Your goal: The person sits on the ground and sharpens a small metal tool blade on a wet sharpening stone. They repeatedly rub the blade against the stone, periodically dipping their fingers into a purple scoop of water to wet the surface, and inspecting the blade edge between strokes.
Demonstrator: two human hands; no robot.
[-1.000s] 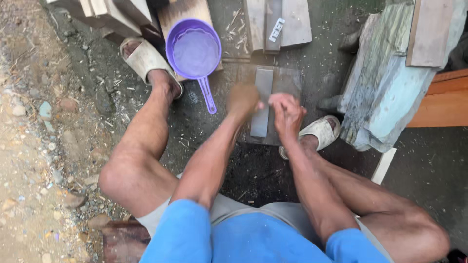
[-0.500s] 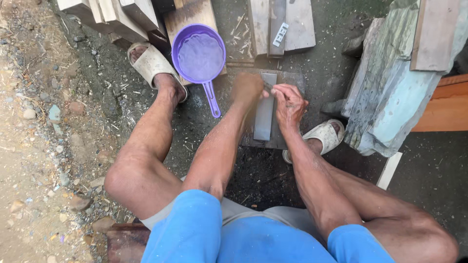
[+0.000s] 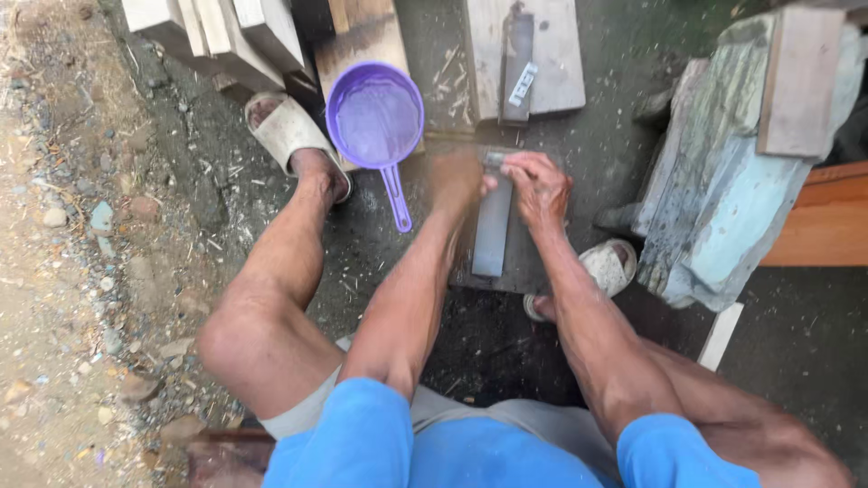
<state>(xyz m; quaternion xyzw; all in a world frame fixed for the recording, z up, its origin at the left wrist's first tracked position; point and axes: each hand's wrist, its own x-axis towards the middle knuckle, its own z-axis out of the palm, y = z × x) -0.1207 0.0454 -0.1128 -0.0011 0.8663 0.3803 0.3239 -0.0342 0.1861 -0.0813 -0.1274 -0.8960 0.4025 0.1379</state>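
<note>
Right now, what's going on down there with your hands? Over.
Left hand and right hand both pressing at far end of grey sharpening stone. Purple dipper sits left of it. Nothing blocking.

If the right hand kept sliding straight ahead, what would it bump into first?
Probably the pale wooden board just beyond the grey stone that the right hand presses on, though depth is hard to judge.

Long grey sharpening stone point(image 3: 493, 230) flat on ground

Glossy purple plastic dipper point(image 3: 375, 117), matt grey stone slab point(image 3: 493, 230), rough wooden planks point(image 3: 529, 54).
</note>
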